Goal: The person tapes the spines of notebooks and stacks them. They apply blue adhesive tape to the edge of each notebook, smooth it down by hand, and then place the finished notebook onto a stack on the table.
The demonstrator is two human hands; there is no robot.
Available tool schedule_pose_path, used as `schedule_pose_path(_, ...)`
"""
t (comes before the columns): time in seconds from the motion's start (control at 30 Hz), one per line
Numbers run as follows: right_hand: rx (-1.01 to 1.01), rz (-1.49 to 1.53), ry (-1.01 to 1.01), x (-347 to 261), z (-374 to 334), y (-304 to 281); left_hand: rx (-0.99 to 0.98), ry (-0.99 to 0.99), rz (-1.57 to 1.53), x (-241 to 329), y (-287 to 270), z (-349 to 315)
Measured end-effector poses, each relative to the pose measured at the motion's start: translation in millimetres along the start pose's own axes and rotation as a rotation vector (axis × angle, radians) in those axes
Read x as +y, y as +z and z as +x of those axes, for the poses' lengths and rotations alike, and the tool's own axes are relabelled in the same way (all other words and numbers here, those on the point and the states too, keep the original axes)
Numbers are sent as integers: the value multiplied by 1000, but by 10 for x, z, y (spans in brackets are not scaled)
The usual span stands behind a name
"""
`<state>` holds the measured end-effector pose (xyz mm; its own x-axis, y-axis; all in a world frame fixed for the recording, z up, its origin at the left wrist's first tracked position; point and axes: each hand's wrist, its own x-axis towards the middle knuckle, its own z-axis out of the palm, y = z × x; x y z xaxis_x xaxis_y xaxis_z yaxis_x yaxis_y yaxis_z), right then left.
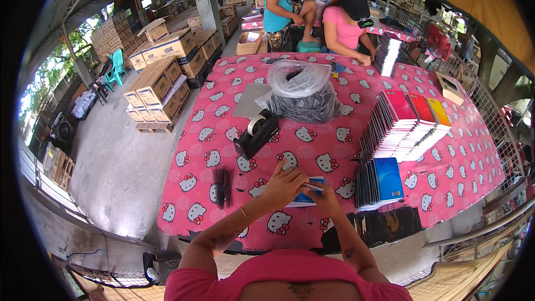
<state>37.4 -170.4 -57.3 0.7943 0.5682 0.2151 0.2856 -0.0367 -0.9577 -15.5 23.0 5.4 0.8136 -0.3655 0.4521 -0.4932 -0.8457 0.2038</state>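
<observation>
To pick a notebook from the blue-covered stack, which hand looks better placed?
Probably the right hand: it is nearer the blue-covered stack, and the left hand would have to reach past it. Both are busy at a blue notebook, though.

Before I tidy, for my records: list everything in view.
cat-print table cover: one, pink, centre
stacked spiral notebooks: many, red and yellow, right
spiral notebook row: one, blue, nearer right
upright spiral stack: one, black and white, far right
filled plastic bag: one, clear, centre
tape dispenser: one, black, centre
wire coils: uncountable, black, front left
cardboard cartons: many, brown, left background
plastic chair: one, teal, left
other people: several, mixed clothing, background
thin notebook: one, blue, front centre
left hand, right hand: one each, bare, at notebook
</observation>
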Motion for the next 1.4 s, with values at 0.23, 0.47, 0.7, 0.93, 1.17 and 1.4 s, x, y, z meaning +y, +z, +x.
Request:
schedule_pose_path(0.23,34,46,19,40,-26,34,19,-126,142,412,475,-499)
schedule_pose_path(0.47,88,-24,-71,202,20,13,-21,-78,132,409,568,-454)
schedule_pose_path(0.7,66,-71,19,71,-15,28,6,-128,143,566,310,-322)
schedule_pose_path(0.93,3,-69,-6,-8,-34,15,-36,24,25,128,204,-87)
schedule_pose_path(1.17,17,-10,9,52,-25,78,42,-172,100,476,272,-199)
schedule_pose_path(1.4,22,-54,-59,-70,41,1,99,81,85,142,214,11)
